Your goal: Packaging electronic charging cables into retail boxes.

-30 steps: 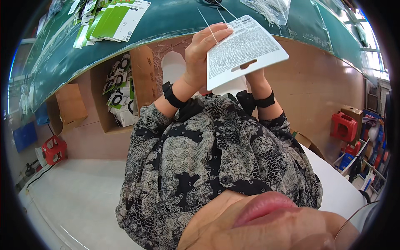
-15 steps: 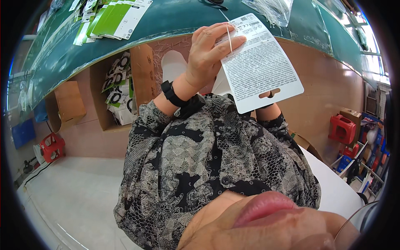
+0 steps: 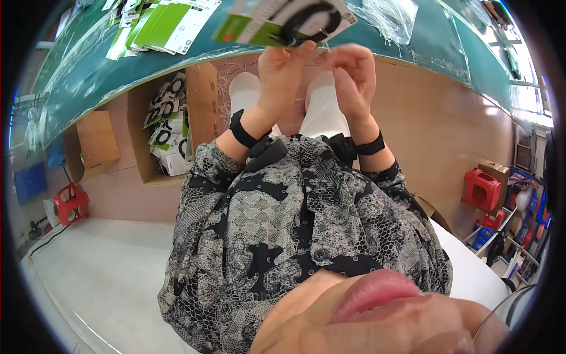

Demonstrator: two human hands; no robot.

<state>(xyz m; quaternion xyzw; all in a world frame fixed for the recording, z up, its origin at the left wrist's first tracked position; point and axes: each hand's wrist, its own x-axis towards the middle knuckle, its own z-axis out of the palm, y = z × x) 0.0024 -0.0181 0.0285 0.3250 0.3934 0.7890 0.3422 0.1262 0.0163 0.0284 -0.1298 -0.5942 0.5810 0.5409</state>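
My left hand [image 3: 282,76] is closed on the lower edge of a cable card [image 3: 253,30]. That card is white and green, tilted above the table's near edge, with a coiled black cable [image 3: 312,22] on its face. Close beside it, under the card's right part, my right hand [image 3: 356,79] has its fingers curled inward, fingertips close to the left thumb. Whatever lies between those fingertips is too small and blurred to make out.
Flat green-and-white cards [image 3: 171,26] lie piled on the green-topped table [image 3: 236,42]. A clear bag of thin white ties [image 3: 389,17] rests at the back right. Below, a cardboard box [image 3: 203,103] holds several carded cables [image 3: 168,127]. Red plastic stools [image 3: 482,189] stand further off.
The card has moved up and left and turned from its printed back to its cable side. My right hand, mostly hidden behind it before, now shows beside my left hand.
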